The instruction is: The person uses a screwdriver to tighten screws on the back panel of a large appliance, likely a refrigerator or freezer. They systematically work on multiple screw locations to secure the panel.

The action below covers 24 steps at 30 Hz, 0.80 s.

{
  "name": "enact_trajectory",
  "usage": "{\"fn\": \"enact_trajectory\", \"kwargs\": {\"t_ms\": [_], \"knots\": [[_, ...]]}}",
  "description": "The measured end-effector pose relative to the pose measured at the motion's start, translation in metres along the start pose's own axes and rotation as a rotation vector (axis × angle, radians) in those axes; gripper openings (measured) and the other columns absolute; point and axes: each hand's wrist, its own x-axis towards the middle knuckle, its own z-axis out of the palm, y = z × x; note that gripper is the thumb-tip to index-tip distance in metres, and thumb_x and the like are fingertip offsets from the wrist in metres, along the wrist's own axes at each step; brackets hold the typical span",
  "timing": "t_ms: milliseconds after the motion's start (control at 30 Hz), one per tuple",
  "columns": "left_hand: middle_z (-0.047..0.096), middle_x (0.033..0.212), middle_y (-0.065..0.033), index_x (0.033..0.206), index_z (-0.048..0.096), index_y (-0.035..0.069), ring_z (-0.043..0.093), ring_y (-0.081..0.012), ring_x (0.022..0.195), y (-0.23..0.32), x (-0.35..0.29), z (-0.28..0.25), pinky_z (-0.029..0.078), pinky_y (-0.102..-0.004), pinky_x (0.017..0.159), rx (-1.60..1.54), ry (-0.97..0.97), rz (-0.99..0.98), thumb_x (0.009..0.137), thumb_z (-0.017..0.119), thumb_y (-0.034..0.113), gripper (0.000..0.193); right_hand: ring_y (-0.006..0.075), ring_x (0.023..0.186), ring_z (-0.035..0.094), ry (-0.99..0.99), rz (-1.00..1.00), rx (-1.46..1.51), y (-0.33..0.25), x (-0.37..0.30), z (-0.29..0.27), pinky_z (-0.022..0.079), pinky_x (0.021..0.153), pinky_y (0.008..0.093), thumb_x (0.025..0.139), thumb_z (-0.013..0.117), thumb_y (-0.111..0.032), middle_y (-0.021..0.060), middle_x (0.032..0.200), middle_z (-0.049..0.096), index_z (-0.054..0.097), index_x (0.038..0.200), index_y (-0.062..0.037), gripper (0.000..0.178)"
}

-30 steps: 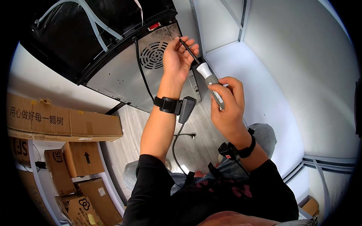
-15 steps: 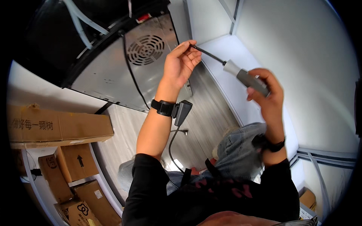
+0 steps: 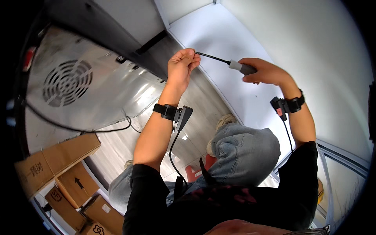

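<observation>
A screwdriver [image 3: 235, 65] with a grey handle and a thin black shaft is held up in front of me, its tip pointing left. My right hand [image 3: 263, 72] wraps round the handle. At the other end, my left hand [image 3: 183, 62] pinches the shaft's tip between thumb and fingers. Whether a small part such as a screw sits between those fingertips is hidden. Both hands are above the gap between a metal-backed appliance [image 3: 105, 78] and a white shelf [image 3: 235, 86]. Each wrist wears a black strap with a small cabled device.
The appliance, with a round vent and a black cable [image 3: 78, 128], stands at the left. Cardboard boxes [image 3: 76, 182] fill a rack at the lower left. A white wall [image 3: 313, 58] rises on the right. Below my arms is a grey wood-look floor [image 3: 196, 98].
My view has swung right, so the appliance sits further left. The screwdriver has turned closer to level, and my right hand has risen and now grips its handle from above.
</observation>
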Motion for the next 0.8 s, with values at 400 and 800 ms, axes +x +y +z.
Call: {"fn": "enact_trajectory", "kwargs": {"t_ms": [400,800], "knots": [[0.067,0.079,-0.0053,0.089,0.069,0.002,0.061,-0.0131,0.070,-0.208,0.082,-0.002,0.048,-0.0245,0.066,0.924,0.018,0.217,0.080,0.067,0.005,0.010,0.0156,0.073,0.062,0.213,0.117,0.619,0.217,0.071,0.026,0.049,0.062,0.0270,0.075,0.059,-0.002,0.0068,0.086,0.062,0.055,0.088,-0.0024,0.014],[0.059,0.071,-0.0017,0.087,0.072,0.013,0.053,-0.0205,0.075,-0.235,0.085,0.029,0.039,-0.0341,0.071,1.406,-0.159,0.633,0.070,0.073,0.014,0.016,0.0171,0.087,0.063,0.429,0.097,0.943,0.231,0.089,0.080,0.049,0.070,0.0294,0.078,0.058,0.001,0.0090,0.111,0.060,0.051,0.093,-0.0053,0.018]]}}
